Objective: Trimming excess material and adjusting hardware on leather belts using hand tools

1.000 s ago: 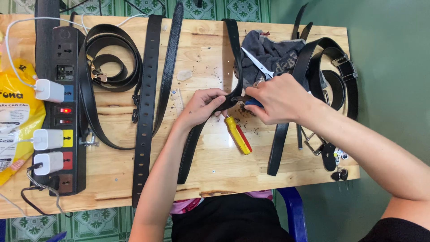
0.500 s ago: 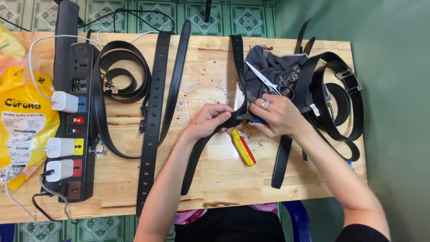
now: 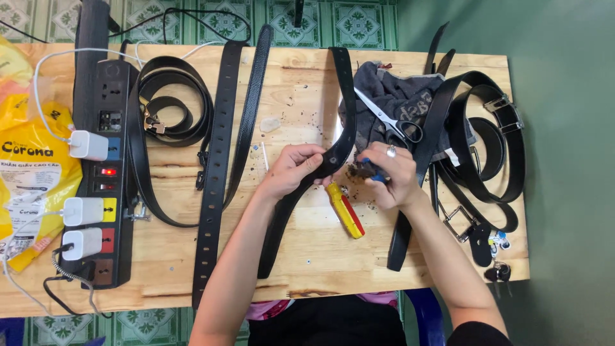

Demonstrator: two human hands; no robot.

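Observation:
A black leather belt (image 3: 343,109) with a punched hole runs from the table's far edge down toward me. My left hand (image 3: 291,170) pinches it near the hole at the table's middle. My right hand (image 3: 391,176), with a ring on one finger, grips a small blue-handled tool (image 3: 375,176) beside the belt; its tip is hidden. A yellow and red screwdriver (image 3: 346,210) lies on the wood just below both hands. Dark crumbs of punched leather are scattered around the hands.
Scissors (image 3: 387,118) rest on a grey cloth (image 3: 397,96) at the back. Coiled belts with buckles (image 3: 493,147) lie right, more black belts (image 3: 214,166) left. A black power strip (image 3: 106,173) with white chargers and a yellow packet (image 3: 29,173) sit at the left edge.
My right hand has drawn back toward me and lowered onto the belt with the blue tool. My left hand has stayed on the belt. The view has shifted slightly.

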